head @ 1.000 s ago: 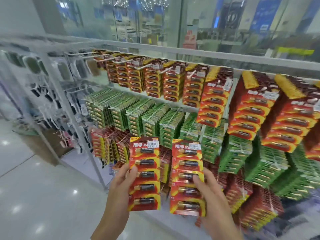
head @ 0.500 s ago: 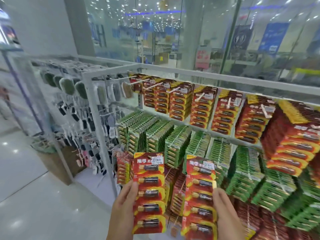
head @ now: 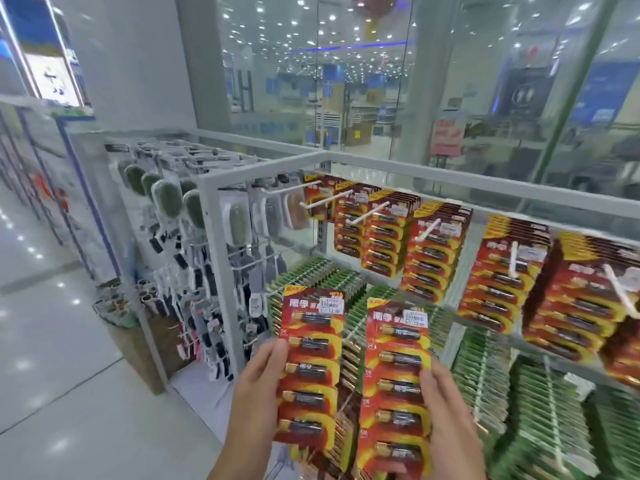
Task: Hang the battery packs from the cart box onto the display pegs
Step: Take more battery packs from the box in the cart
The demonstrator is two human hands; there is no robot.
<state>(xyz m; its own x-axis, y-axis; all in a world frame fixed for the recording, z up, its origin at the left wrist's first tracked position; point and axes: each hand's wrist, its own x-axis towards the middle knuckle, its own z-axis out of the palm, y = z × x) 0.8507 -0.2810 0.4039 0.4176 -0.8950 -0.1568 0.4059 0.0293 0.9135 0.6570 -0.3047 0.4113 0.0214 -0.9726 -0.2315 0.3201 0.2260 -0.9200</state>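
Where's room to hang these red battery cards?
The top row's left pegs show long bare rods in front of their red packs, next to the white frame post. Toward the right the red stacks look much fuller, and the green packs below are jammed tight.

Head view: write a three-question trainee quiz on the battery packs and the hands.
1. True or false: the left hand grips the left battery strip and the right hand grips the right battery strip.
2. The hung packs in the row below the top red packs are: A green, B blue, C white.
3. How many batteries show on the left battery strip?
Key: 1 true; 2 A, the green packs; 3 five.
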